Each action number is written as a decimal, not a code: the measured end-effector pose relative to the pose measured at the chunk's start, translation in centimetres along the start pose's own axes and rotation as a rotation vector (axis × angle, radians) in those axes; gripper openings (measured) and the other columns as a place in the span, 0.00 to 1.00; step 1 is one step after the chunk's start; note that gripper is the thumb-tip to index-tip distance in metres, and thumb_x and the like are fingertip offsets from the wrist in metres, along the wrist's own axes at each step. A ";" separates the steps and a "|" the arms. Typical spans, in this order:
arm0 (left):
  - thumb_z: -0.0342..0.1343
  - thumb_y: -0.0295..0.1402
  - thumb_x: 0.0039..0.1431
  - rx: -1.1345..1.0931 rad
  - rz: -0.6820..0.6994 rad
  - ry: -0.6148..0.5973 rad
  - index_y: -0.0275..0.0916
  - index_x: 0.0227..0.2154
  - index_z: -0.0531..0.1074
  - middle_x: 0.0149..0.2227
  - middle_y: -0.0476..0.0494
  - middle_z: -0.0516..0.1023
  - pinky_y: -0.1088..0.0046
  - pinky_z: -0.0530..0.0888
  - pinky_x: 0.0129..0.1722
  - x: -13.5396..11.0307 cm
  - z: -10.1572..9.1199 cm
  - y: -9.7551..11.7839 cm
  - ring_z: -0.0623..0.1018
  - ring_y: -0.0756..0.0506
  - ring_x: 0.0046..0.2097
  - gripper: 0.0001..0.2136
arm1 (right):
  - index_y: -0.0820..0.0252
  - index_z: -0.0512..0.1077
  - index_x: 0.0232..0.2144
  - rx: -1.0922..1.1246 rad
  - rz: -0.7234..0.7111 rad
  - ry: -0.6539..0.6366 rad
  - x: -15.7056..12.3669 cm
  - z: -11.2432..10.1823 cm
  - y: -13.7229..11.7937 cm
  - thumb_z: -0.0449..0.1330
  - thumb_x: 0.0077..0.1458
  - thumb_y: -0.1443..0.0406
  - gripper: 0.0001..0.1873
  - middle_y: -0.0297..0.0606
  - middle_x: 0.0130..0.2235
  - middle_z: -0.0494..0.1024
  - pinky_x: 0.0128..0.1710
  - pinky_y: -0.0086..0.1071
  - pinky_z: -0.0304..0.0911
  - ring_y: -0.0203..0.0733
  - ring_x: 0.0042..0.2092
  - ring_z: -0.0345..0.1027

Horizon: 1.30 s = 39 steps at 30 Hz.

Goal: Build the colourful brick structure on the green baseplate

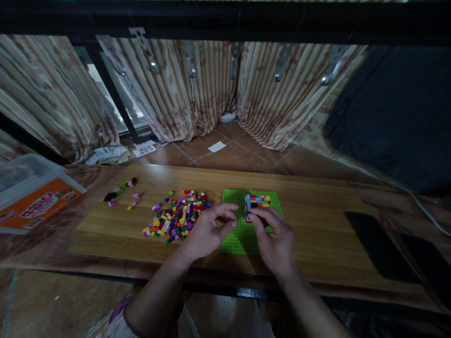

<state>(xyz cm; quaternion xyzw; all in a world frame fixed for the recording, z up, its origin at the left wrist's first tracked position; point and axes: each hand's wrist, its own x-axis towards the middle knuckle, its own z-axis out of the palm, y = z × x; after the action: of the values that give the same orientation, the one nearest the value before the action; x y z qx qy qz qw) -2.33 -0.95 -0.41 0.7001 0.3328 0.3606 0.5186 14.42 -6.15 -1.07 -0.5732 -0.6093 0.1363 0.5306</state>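
Observation:
A green studded baseplate (pixel 236 241) lies on the wooden board, with a small multicoloured brick structure (pixel 262 199) on it. The structure has a raised light-blue side at its left. My right hand (pixel 276 239) is closed in a pinch at the structure's near left corner, with a small dark blue brick (pixel 248 214) at its fingertips. Whether that brick touches the structure is hard to tell. Just left of the structure, my left hand (pixel 209 232) hovers over the plate's left edge, thumb and forefinger curved and apart, holding nothing. Beside it spreads a pile of loose toy bricks (pixel 181 216).
A few bricks (pixel 120 190) lie apart at the board's far left. A clear plastic box with an orange label (pixel 45 202) stands left of the wooden board (pixel 313 220). Two dark flat objects, one a black slab (pixel 380 244), lie at the right. Curtains (pixel 190 94) hang behind.

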 end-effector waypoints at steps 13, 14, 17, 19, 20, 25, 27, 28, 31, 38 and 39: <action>0.54 0.29 0.58 0.198 -0.013 -0.233 0.42 0.62 0.57 0.36 0.49 0.79 0.73 0.71 0.38 -0.9 3.1 0.3 0.77 0.49 0.36 0.28 | 0.52 0.78 0.36 -0.178 0.005 -0.025 0.1 -3.3 3.0 0.59 0.58 0.58 0.10 0.39 0.41 0.74 0.40 0.38 0.67 0.43 0.42 0.69; 0.53 0.29 0.58 0.206 -0.015 -0.239 0.42 0.62 0.56 0.36 0.48 0.79 0.73 0.71 0.38 -0.9 3.2 0.3 0.77 0.49 0.36 0.29 | 0.52 0.78 0.36 -0.183 -0.006 -0.028 0.1 -3.3 3.0 0.58 0.58 0.58 0.10 0.39 0.41 0.74 0.41 0.38 0.67 0.43 0.43 0.69; 0.53 0.30 0.58 0.221 -0.015 -0.245 0.41 0.63 0.55 0.37 0.48 0.80 0.72 0.72 0.39 -0.9 3.5 0.1 0.77 0.48 0.37 0.29 | 0.52 0.78 0.36 -0.210 -0.043 -0.026 0.1 -3.1 2.9 0.58 0.59 0.59 0.09 0.39 0.42 0.74 0.44 0.40 0.66 0.44 0.45 0.69; 0.52 0.30 0.58 0.233 -0.001 -0.246 0.39 0.63 0.54 0.38 0.47 0.80 0.72 0.72 0.39 -1.0 3.6 -0.1 0.77 0.48 0.37 0.30 | 0.52 0.78 0.36 -0.248 -0.056 -0.033 0.2 -3.1 2.9 0.58 0.59 0.59 0.09 0.39 0.42 0.74 0.45 0.41 0.66 0.45 0.45 0.68; 0.52 0.30 0.58 0.241 0.005 -0.252 0.38 0.64 0.53 0.37 0.47 0.80 0.72 0.72 0.39 -1.0 3.7 -0.2 0.77 0.48 0.37 0.30 | 0.51 0.78 0.36 -0.269 -0.060 -0.039 0.3 -3.1 2.9 0.58 0.59 0.59 0.10 0.39 0.43 0.74 0.45 0.42 0.66 0.45 0.45 0.68; 0.51 0.29 0.58 0.277 0.011 -0.298 0.38 0.65 0.48 0.37 0.48 0.80 0.73 0.71 0.35 -1.0 4.2 -0.3 0.76 0.49 0.33 0.33 | 0.51 0.79 0.36 -0.314 -0.073 -0.048 0.4 -3.1 2.9 0.57 0.59 0.60 0.10 0.40 0.44 0.74 0.46 0.43 0.66 0.46 0.46 0.67; 0.51 0.29 0.58 0.293 0.011 -0.306 0.37 0.66 0.47 0.37 0.47 0.80 0.73 0.71 0.35 -1.0 4.4 -0.3 0.76 0.48 0.33 0.34 | 0.51 0.79 0.35 -0.290 -0.056 -0.035 0.4 -3.0 3.0 0.57 0.58 0.60 0.09 0.39 0.44 0.74 0.46 0.44 0.66 0.46 0.46 0.68; 0.51 0.29 0.58 0.301 0.011 -0.306 0.37 0.66 0.47 0.36 0.47 0.80 0.73 0.71 0.34 -1.0 4.4 -0.3 0.76 0.48 0.33 0.33 | 0.51 0.79 0.34 -0.267 -0.038 -0.029 0.4 -3.0 3.0 0.58 0.57 0.60 0.09 0.39 0.44 0.74 0.46 0.44 0.66 0.46 0.46 0.68; 0.51 0.28 0.58 0.321 0.020 -0.304 0.37 0.65 0.49 0.36 0.47 0.80 0.73 0.71 0.35 -1.0 4.5 -0.4 0.76 0.48 0.33 0.32 | 0.52 0.79 0.34 -0.171 0.056 -0.023 0.4 -3.0 3.0 0.60 0.56 0.58 0.09 0.40 0.45 0.74 0.44 0.42 0.67 0.46 0.46 0.69; 0.50 0.30 0.59 0.446 0.040 -0.297 0.37 0.66 0.45 0.37 0.45 0.80 0.67 0.71 0.43 -1.2 4.8 -0.5 0.77 0.44 0.39 0.33 | 0.58 0.76 0.41 -0.021 0.312 0.121 0.4 -2.5 3.3 0.60 0.53 0.53 0.18 0.44 0.46 0.74 0.37 0.37 0.69 0.45 0.45 0.70; 0.50 0.30 0.59 0.472 0.041 -0.301 0.37 0.66 0.45 0.37 0.44 0.80 0.66 0.71 0.43 -1.2 4.8 -0.5 0.77 0.43 0.40 0.33 | 0.58 0.74 0.44 -0.016 0.344 0.124 0.4 -2.3 3.4 0.60 0.53 0.53 0.20 0.45 0.46 0.74 0.37 0.38 0.69 0.45 0.44 0.71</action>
<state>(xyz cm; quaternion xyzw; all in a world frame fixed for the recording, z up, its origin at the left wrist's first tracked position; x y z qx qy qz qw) 1.07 -4.17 -2.09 0.8539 0.3125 0.1755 0.3774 18.23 -5.81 -2.56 -0.6806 -0.4693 0.1845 0.5314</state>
